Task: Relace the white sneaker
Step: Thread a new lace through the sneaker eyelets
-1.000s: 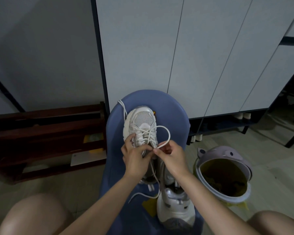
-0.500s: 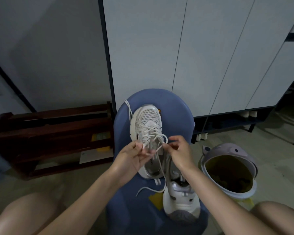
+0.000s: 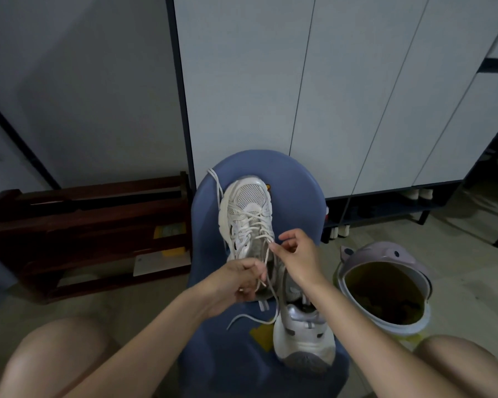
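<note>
Both hands, left and right, pinch lace over white sneaker.

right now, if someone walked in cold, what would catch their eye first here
First, the white sneaker lying toe-away on the blue chair at centre, its lace pinched between the left hand and the right hand. A second sneaker lies nearer on the same seat, toe toward the camera. To the right on the floor stands a lilac bin with animal ears, lined with a yellow bag.
</note>
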